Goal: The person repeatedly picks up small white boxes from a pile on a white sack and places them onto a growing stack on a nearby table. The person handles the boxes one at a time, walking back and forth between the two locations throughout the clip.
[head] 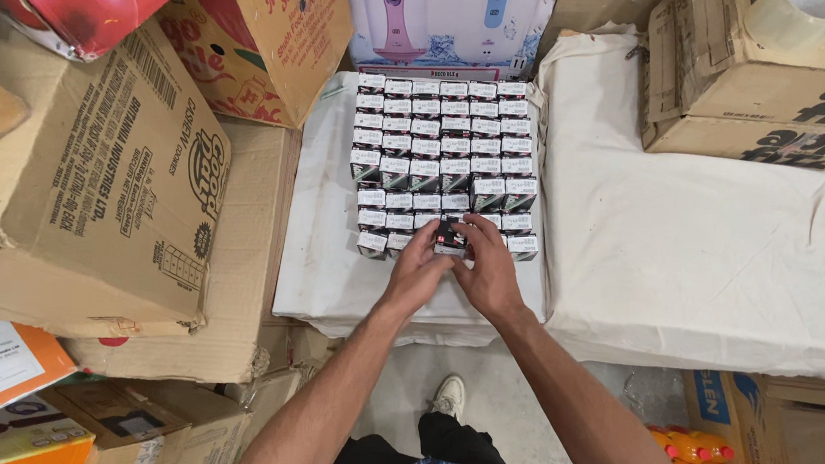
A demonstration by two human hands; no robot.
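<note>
Several small black-and-white boxes stand in tight rows on a white cloth-covered bundle. My left hand and my right hand meet at the near edge of the rows. Both hold one small box with a red mark between their fingertips, at the front row. My forearms reach in from the bottom of the view.
Large cardboard cartons are stacked to the left. A bigger white cloth bundle lies to the right, with cartons and a tape roll behind it. Orange drink bottles sit lower right. My shoe stands on grey floor.
</note>
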